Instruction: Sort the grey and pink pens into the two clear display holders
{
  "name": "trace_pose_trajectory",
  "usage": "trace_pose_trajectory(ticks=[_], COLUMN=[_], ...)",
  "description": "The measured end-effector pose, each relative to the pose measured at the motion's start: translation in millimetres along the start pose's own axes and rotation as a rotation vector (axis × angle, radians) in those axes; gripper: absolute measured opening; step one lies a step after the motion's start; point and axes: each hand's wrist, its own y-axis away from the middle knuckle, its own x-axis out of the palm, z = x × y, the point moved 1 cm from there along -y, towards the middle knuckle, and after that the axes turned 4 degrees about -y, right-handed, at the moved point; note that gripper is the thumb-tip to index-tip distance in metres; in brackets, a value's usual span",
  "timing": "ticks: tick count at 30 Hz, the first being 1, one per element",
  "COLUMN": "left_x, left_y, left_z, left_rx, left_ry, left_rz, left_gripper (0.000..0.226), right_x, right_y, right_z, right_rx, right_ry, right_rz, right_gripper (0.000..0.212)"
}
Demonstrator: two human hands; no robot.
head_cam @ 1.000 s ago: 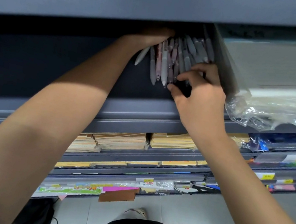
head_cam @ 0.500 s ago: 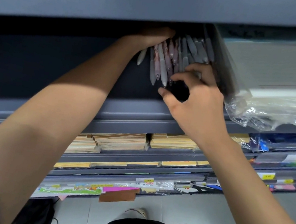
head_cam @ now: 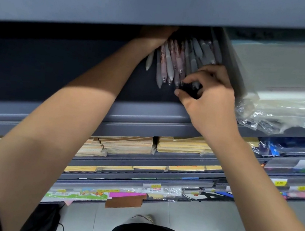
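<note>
Up at 12 o'clock, under the shelf lip (head_cam: 125, 2), the pens (head_cam: 177, 59) lie fanned, long axes running roughly 12 to 6, pink toward 11 and grey toward 1. My left hand (head_cam: 155, 34) sits at their upper ends with its fingers hidden by the lip, so I cannot tell its grip. My right hand (head_cam: 209, 100) is at their lower ends, fingers curled over the grey tips, thumb beneath. Right is nearer the grey; I judge the pull goes toward 6, along the axis.
</note>
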Motion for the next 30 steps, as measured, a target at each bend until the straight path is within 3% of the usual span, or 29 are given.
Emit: trace_pose_trajectory(ticks=[9,14,17,21,25,26,30], left_x=[-1,-2,-3,-6,-4,-3,1], left_y=[19,23,26,28,27,27,26], left_z=[-2,-8,-9,-8,-4,-3,-4], left_rx=[0.014,0.0,-0.009,-0.025,-0.004,0.004,0.086], left_ry=[0.07,0.067,0.064,0.12,0.125,0.119,-0.051], left_rz=[-0.06,-0.07,-0.052,-0.06,-0.054,-0.048,0.044], left_gripper=[0.019,0.021,0.018,0.006,0.014,0.007,0.018], right_x=[7,-2,3,13,15,13,-3], right_y=[-6,3,1,-7,-8,-7,-4], right_z=[7,15,22,24,22,19,6], right_rx=[0.06,0.021,-0.022,0.027,0.039,0.039,0.041], right_ry=[0.084,0.123,0.221,0.288,0.287,0.232,0.018], right_rz=[-0.043,0.08,0.046,-0.037,-0.044,-0.032,-0.01], right_gripper=[0.02,0.063,0.077,0.071,0.068,0.063,0.031])
